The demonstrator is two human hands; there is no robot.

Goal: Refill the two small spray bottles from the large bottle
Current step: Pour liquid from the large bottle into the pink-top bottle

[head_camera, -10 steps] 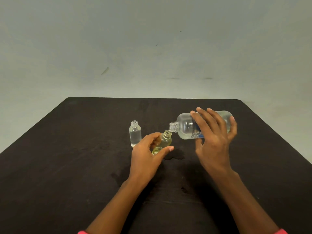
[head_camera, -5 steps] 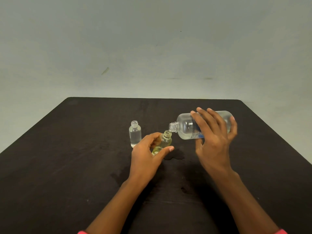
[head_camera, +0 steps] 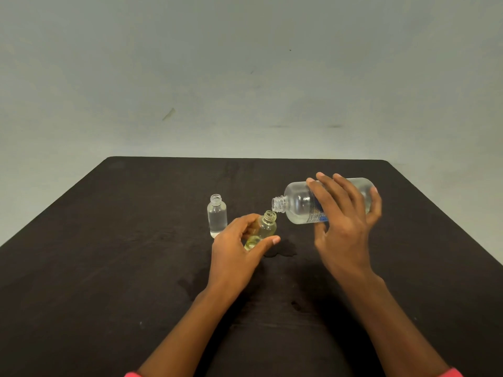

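Note:
My right hand [head_camera: 344, 229] grips the large clear bottle [head_camera: 298, 204], which lies almost level with its open neck pointing left. That neck sits just above the mouth of a small yellowish bottle [head_camera: 268, 225]. My left hand [head_camera: 235, 250] holds this small bottle tilted toward the large one, thumb in front, fingers behind. A little pale liquid shows in its lower part. A second small clear bottle [head_camera: 217, 216] stands upright and uncapped to the left, apart from both hands, and looks full of clear liquid.
Everything rests on a dark table [head_camera: 109, 268] with a pale wall behind. A wet patch [head_camera: 280, 251] lies on the table just right of the held small bottle, and fainter damp marks [head_camera: 187, 281] show nearer me. No caps or spray heads are in view.

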